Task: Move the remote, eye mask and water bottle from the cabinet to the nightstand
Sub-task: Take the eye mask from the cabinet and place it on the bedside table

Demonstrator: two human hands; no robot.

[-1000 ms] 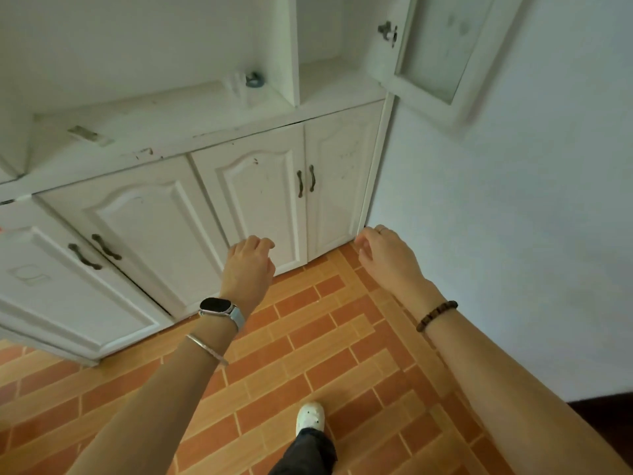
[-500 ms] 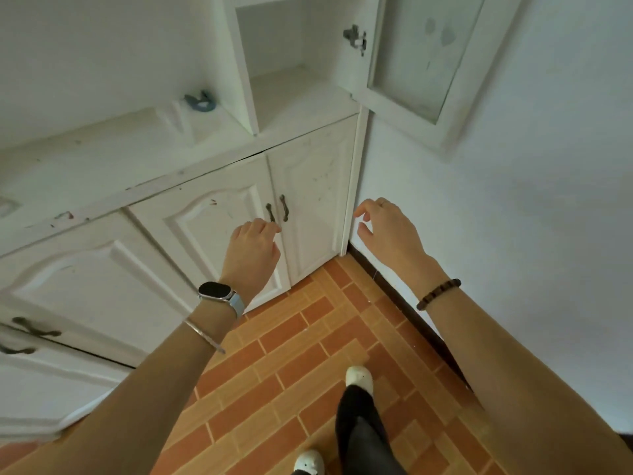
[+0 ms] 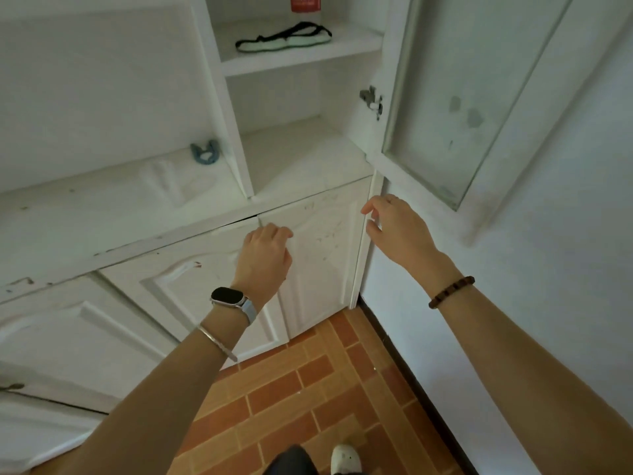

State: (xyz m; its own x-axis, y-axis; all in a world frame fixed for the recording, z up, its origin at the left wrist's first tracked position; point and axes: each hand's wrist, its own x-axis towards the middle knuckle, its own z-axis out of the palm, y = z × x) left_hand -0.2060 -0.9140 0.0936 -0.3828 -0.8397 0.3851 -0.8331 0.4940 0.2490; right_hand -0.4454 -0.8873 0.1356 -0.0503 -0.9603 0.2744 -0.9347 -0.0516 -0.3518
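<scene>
Both hands have risen toward the cabinet since a second ago, and the view has tipped upward so that the open compartment and its upper shelf (image 3: 298, 61) now show — earlier only the lower doors and floor filled the picture.

Nothing looks moved yet. The eye mask (image 3: 284, 39) lies flat on the upper shelf, near its front edge, with its black strap looped over it. Behind it, at the shelf's back, stands something with a red label (image 3: 306, 2), cut off by the top of the picture — probably the water bottle, though too little shows to be sure. The remote is not visible anywhere, and neither is the nightstand. So all three things appear to be left to carry.

The left hand (image 3: 265, 257) hangs in front of the lower cabinet door (image 3: 325, 234), fingers curled loosely downward, its grip empty. The right hand (image 3: 397, 224) is beside the cabinet's right front corner, below the open glass door (image 3: 479, 97), thumb and fingers parted in a loose half-open grip that holds nothing; whether it brushes the corner post I cannot tell.
</scene>
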